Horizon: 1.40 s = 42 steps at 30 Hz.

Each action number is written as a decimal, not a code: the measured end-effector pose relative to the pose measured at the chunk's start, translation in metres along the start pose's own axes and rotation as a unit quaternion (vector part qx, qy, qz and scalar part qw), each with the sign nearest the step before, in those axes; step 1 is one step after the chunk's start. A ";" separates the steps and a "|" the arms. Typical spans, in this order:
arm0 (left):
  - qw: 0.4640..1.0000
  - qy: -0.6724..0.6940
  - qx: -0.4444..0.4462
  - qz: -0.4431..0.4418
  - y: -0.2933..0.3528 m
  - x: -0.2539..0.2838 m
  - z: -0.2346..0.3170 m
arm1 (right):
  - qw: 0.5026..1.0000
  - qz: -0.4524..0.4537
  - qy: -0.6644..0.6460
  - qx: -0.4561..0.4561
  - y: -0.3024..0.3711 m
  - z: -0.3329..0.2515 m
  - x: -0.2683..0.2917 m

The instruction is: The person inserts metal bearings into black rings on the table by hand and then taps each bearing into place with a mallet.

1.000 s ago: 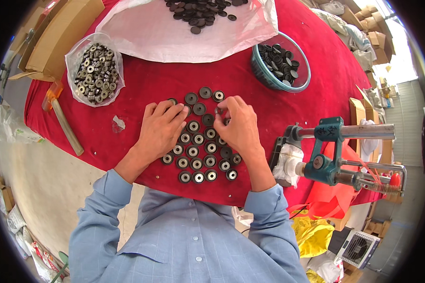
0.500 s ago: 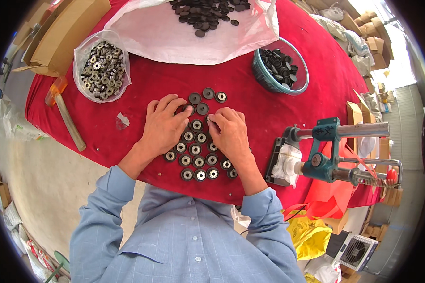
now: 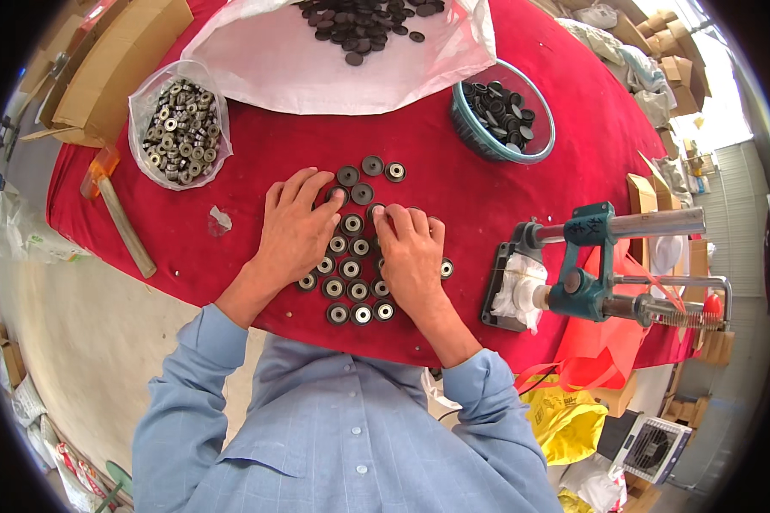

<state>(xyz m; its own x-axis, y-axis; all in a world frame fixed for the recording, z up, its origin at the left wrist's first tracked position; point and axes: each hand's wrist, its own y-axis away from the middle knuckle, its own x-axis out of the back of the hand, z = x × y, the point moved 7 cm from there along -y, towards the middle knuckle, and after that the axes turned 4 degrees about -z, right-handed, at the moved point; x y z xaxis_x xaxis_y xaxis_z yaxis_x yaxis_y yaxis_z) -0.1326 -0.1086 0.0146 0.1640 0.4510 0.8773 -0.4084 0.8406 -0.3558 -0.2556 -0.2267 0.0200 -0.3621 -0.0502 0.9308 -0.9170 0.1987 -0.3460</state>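
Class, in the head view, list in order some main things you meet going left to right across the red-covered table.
Orange-headed hammer → left hand → right hand → teal press.

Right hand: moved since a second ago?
Yes. Judged against the green press, the right hand has shifted left, away from it, and lower in the view.

Workshop, green hand press [image 3: 577, 292] near right edge of red-covered counter [image 3: 522, 205], hammer [image 3: 127, 227] along left edge, stacked cartons [image 3: 679, 75]
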 end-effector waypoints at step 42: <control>0.932 -0.263 0.247 0.031 -0.029 0.075 -0.236 | 0.880 0.149 -0.386 -0.233 0.053 0.110 -0.002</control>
<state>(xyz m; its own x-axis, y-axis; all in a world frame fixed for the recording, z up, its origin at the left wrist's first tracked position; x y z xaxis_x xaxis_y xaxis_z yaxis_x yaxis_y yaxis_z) 0.1035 -0.0289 0.0148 -0.2829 0.1754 0.9430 -0.7870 0.5195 -0.3327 -0.3220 -0.3237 -0.0129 -0.7457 -0.5418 0.3878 -0.6589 0.6863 -0.3080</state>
